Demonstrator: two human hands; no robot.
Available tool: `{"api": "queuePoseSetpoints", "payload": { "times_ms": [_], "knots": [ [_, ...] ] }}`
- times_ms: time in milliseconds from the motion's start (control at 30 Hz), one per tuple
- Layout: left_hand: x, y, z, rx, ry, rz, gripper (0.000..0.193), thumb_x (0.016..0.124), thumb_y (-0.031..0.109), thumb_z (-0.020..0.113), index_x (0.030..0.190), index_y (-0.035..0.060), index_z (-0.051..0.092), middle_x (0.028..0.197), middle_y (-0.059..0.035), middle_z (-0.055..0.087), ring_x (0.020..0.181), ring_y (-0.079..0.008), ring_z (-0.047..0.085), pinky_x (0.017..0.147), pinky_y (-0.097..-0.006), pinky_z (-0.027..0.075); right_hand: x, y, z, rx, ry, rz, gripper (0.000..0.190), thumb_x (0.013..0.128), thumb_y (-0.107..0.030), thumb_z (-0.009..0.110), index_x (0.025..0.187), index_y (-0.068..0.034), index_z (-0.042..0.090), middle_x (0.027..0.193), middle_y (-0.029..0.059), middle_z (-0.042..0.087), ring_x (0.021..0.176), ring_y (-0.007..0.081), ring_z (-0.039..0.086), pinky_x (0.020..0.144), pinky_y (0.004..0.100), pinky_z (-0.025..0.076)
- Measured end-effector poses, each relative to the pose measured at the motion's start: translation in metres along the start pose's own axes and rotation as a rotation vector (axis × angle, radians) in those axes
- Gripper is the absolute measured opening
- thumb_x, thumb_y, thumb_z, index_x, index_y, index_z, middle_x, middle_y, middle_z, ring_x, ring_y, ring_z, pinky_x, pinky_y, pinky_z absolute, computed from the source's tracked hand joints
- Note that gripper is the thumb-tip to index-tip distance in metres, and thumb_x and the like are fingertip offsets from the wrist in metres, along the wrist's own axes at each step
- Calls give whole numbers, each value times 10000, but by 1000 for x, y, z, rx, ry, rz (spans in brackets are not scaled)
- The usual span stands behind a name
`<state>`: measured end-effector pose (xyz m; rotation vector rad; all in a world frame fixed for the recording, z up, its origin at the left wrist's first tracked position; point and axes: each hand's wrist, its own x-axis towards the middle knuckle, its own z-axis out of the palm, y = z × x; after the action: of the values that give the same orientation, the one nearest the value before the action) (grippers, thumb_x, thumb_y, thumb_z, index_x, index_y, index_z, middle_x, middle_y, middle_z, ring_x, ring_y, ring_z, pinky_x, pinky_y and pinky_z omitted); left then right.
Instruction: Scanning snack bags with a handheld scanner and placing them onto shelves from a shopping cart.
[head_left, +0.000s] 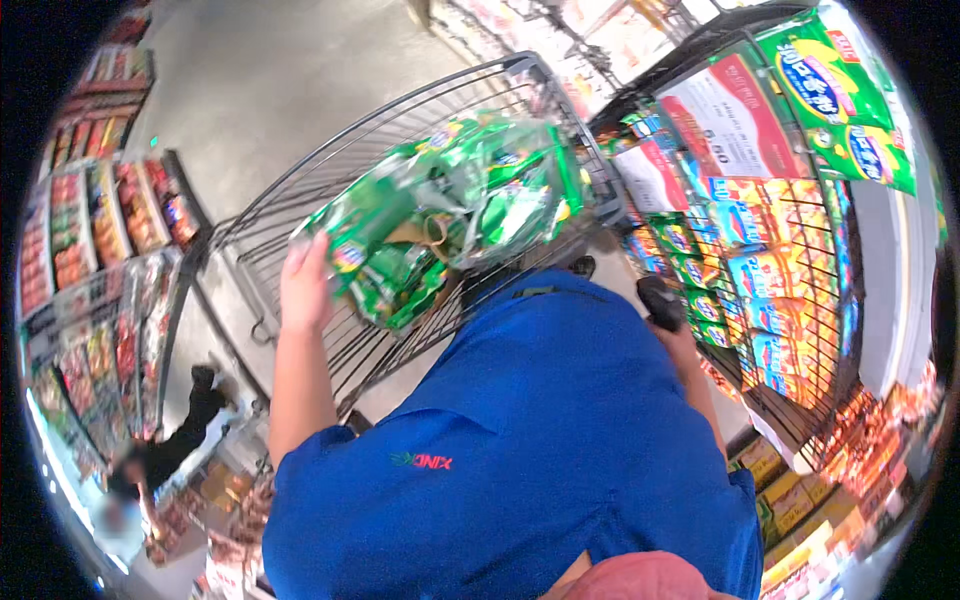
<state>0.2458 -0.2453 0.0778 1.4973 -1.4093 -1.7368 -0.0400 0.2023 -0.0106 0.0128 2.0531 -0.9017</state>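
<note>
My left hand (307, 277) grips the near left end of a green plastic packet (364, 217) in a wire shopping cart (360, 112). The hand and packet end are blurred. More green snack bags (510, 180), some in clear plastic wrap, are piled in the cart's right half. A brown ring, perhaps tape or cardboard (433, 231), shows among them. Beside my hip, my right hand (673, 330) is closed around a dark object (661, 301), which I cannot identify. Part of this hand is hidden behind the object.
To my right stands a wire display rack (817, 262) with hanging bags of snacks (772, 277) and price cards (727, 120). Stocked shelves (97, 217) line the left. A person in dark clothing (176, 442) stands at lower left. Grey floor (285, 60) stretches beyond the cart.
</note>
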Motion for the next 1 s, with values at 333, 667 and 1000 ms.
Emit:
{"api": "queuePoseSetpoints", "payload": {
  "times_ms": [333,667,1000],
  "knots": [
    [-102,65,160,-606,-792,-132,409,932,147,529,1293,-22,437,1207,-159,581,1068,-275,603,926,-428,491,-60,-131,-70,643,-534,-708,813,648,-367,821,1283,-8,462,1339,221,471,1170,317,532,915,382,471],
    [-142,82,263,-316,-1103,-9,521,905,262,579,1309,-33,437,1250,-175,559,1140,-264,558,974,-395,443,-80,-89,-124,526,-146,-1088,663,736,-300,726,1276,3,487,1104,171,624,1038,258,584,912,363,439],
    [-201,54,329,-725,-1151,196,1248,538,863,584,1463,113,211,1457,-134,344,1330,-322,321,1100,-548,213,-100,-96,-154,996,-418,-1153,824,685,-315,725,1357,21,386,1290,249,502,1158,346,540,978,459,458]
  ]
}}
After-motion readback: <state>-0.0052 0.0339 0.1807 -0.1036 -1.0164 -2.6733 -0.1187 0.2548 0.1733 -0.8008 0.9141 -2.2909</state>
